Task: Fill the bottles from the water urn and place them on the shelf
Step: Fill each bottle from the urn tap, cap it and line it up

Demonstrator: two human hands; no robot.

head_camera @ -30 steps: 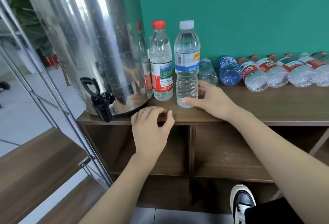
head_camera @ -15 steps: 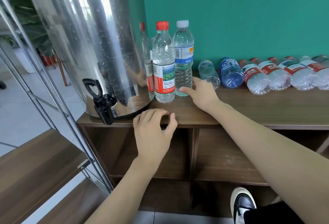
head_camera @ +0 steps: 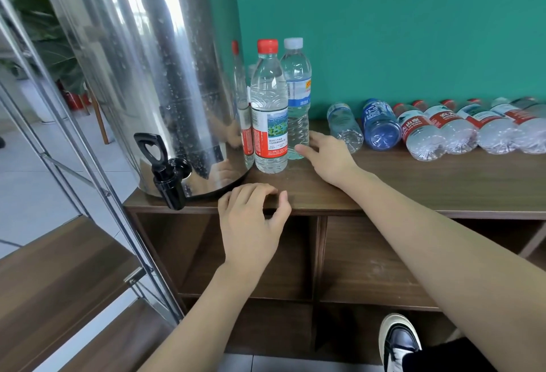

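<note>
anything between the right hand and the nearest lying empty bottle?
Nothing visible. The right hand rests by the white-capped bottle; the clear lying bottle is just to its right on the shelf top, with bare wood between them.

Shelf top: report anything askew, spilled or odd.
No spill shows. The odd part is the row of bottles lying on their sides along the shelf top by the green wall, while two bottles stand upright beside the urn.
</note>
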